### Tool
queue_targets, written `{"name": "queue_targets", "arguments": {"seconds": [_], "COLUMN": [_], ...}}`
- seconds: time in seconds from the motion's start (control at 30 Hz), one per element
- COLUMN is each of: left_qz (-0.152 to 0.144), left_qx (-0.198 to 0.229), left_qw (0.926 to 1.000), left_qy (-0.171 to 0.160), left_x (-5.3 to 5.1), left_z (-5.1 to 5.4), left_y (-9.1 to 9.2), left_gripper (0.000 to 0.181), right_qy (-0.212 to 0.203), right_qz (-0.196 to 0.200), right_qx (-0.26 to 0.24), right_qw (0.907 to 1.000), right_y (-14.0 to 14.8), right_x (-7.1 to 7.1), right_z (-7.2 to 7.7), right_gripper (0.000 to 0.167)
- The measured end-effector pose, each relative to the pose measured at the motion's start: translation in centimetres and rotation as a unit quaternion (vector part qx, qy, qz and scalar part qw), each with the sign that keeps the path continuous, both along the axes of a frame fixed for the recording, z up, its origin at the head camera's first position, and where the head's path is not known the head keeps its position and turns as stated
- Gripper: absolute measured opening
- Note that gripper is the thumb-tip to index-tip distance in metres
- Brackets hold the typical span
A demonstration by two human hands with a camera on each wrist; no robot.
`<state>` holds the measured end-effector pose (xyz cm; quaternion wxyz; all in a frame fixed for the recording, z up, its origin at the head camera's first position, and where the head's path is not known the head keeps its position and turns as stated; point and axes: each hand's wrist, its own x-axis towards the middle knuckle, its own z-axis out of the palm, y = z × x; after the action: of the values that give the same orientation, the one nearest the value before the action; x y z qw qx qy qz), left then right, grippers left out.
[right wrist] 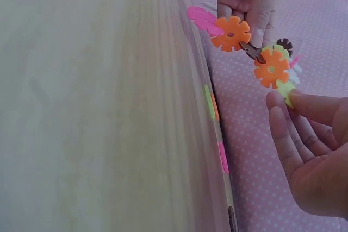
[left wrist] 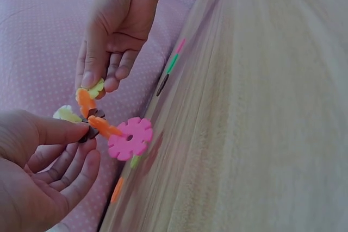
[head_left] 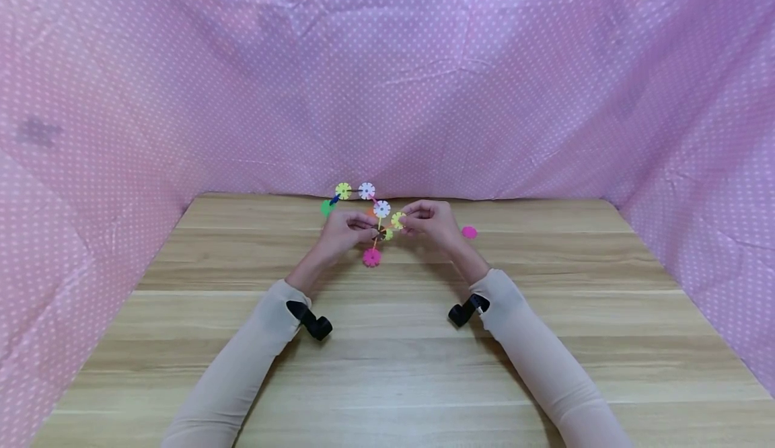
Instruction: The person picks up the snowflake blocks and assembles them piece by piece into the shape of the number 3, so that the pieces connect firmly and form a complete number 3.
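A linked string of notched plastic snowflake discs is held up above the table between both hands. My left hand (head_left: 343, 237) pinches a brown disc (head_left: 381, 233) of it between thumb and fingers. From that brown piece an orange disc (right wrist: 231, 33) leads to a pink disc (head_left: 371, 257) hanging lowest. My right hand (head_left: 434, 223) pinches a yellow disc (right wrist: 285, 92), which meets another orange disc (right wrist: 272, 69) on the string. Farther along are two white discs, one of them a white disc (head_left: 381, 209) near the left fingertips, and a yellow disc (head_left: 343, 190).
A loose pink disc (head_left: 469, 232) lies on the wooden table (head_left: 387, 367), right of the right hand. Green (left wrist: 172, 63) and brown (left wrist: 162, 85) discs lie flat near it. A loose orange disc (left wrist: 117, 189) lies farther left. Pink dotted cloth (head_left: 387, 85) hangs behind the table.
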<state>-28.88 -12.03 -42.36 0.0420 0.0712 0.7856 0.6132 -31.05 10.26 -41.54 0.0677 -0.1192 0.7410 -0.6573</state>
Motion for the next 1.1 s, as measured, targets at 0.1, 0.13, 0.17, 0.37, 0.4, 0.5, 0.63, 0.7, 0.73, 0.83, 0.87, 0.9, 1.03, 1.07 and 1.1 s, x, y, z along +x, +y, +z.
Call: {"name": "queue_targets", "arguments": {"seconds": [0.1,0.13,0.17,0.37,0.4,0.5,0.63,0.7,0.73,0.83,0.87,0.9,1.03,1.07,1.1], "left_qz": [0.004,0.004,0.005,0.015,0.016,0.015,0.019,0.023,0.025,0.035,0.038,0.041,0.045,0.044,0.04], "left_qx": [-0.003,-0.005,-0.008,-0.017,-0.023,-0.043,-0.052,-0.043,-0.039,-0.03,-0.029,-0.029,-0.032,-0.035,-0.036], "left_qw": [1.0,0.9999,0.9999,0.9994,0.9991,0.9973,0.9955,0.9961,0.9964,0.997,0.9972,0.9973,0.9979,0.998,0.9982], "left_qy": [0.008,0.01,0.012,0.027,0.033,0.057,0.077,0.073,0.071,0.062,0.057,0.053,0.034,0.029,0.027], "left_x": [0.07,0.1,0.1,0.15,0.16,0.29,0.4,0.35,0.36,0.35,0.39,0.44,0.55,0.58,0.58], "left_z": [0.04,0.05,0.07,0.0,-0.03,-0.02,0.1,0.1,0.12,0.16,0.19,0.23,0.2,0.15,0.08], "left_y": [0.05,0.07,0.09,0.34,0.43,0.58,0.53,0.47,0.45,0.46,0.49,0.52,0.75,0.81,0.88], "left_gripper": [0.023,0.022,0.022,0.018,0.017,0.016,0.014,0.015,0.015,0.016,0.017,0.017,0.019,0.019,0.019], "right_qy": [0.006,0.008,0.011,0.025,0.029,0.045,0.062,0.059,0.056,0.037,0.03,0.023,-0.011,-0.018,-0.024], "right_qz": [0.003,0.004,0.005,0.001,0.001,0.005,0.008,0.007,0.007,-0.002,-0.006,-0.01,-0.025,-0.028,-0.03], "right_qx": [-0.002,-0.003,-0.003,-0.01,-0.007,0.002,0.004,-0.003,-0.007,-0.018,-0.022,-0.024,-0.03,-0.03,-0.029], "right_qw": [1.0,1.0,0.9999,0.9996,0.9996,0.999,0.9981,0.9982,0.9984,0.9991,0.9993,0.9994,0.9992,0.999,0.9988], "right_y": [0.07,0.1,0.13,0.2,0.19,0.05,-0.13,-0.16,-0.17,-0.2,-0.22,-0.22,-0.3,-0.32,-0.34], "right_x": [-0.02,-0.04,-0.07,-0.26,-0.27,-0.15,0.03,-0.01,-0.03,-0.09,-0.12,-0.13,-0.11,-0.1,-0.08], "right_z": [-0.05,-0.09,-0.14,-0.5,-0.5,-0.18,0.29,0.27,0.25,0.14,0.08,0.03,-0.1,-0.13,-0.16], "right_gripper": [0.023,0.023,0.023,0.022,0.021,0.02,0.018,0.018,0.019,0.02,0.021,0.022,0.027,0.027,0.028]}}
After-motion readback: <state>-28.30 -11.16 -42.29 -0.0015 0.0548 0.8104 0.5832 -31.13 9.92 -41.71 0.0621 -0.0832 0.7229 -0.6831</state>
